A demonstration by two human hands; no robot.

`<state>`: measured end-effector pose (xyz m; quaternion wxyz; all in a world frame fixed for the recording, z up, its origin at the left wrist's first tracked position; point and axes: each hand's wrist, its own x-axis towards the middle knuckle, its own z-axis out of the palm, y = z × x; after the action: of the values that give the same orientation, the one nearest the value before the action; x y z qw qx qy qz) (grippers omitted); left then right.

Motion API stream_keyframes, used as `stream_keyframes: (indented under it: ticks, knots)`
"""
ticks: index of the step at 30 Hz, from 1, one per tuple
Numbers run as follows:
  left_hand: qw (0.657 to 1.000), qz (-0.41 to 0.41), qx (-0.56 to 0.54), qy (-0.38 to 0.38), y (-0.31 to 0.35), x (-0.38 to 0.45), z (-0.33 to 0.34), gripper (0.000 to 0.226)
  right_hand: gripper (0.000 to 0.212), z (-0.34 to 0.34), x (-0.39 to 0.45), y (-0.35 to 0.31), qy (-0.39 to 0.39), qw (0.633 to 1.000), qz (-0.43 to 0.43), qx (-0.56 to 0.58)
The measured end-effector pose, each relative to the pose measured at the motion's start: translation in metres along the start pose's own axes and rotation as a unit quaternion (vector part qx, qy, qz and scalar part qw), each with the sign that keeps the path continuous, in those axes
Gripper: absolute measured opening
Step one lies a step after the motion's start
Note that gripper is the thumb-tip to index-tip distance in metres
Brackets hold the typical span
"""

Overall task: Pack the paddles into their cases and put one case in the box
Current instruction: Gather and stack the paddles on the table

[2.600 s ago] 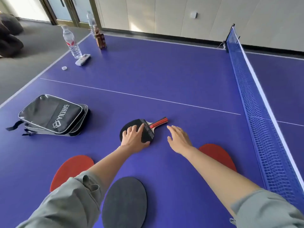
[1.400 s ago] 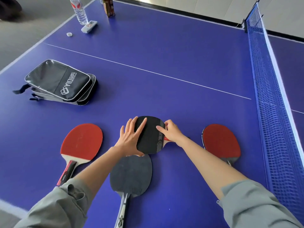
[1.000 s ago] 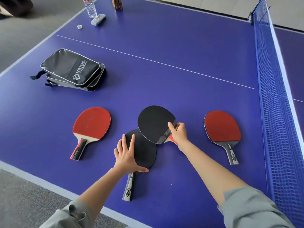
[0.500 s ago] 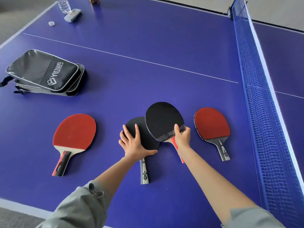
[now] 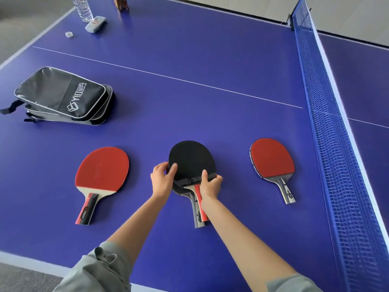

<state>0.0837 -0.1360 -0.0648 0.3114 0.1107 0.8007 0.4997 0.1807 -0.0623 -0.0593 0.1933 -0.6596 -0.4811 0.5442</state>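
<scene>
Where paddles overlapped, black paddle (image 5: pixel 190 159) now stacks squarely — left hand (image 5: pixel 163 182), right hand (image 5: pixel 209 185) pinching it.

lower paddle (image 5: pixel 182 190) mostly hidden; bottle (image 5: pixel 83 7) top cropped.

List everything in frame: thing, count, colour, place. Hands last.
stacked paddles: 2, black face up, table centre, one on the other
left paddle: 1, red face up, left of stack
right paddle: 1, red face up, right of stack
cases: black stack, count unclear, far left
table: 1, blue
net: 1, blue, right
water bottle: 1, clear, far corner
bottle cap: 1, white, near the bottle
left hand: grips stack's left edge
right hand: grips stack near handles
</scene>
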Motion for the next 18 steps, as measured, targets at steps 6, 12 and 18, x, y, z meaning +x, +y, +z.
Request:
stream_keyframes:
  ticks: [6,12,18]
  knots:
    - [0.999,-0.002,0.033,0.038,-0.015,-0.005,0.006,0.036,0.041,-0.011,0.003,0.009,-0.023,0.998,-0.004,-0.066]
    - [0.997,0.0,0.036,0.065,-0.017,0.002,0.005,0.027,0.054,-0.024,0.017,0.013,-0.054,0.979,-0.055,-0.189]
    - [0.996,-0.013,0.013,0.092,-0.017,-0.001,0.008,0.018,0.063,-0.031,0.02,0.005,-0.069,0.933,-0.116,-0.333]
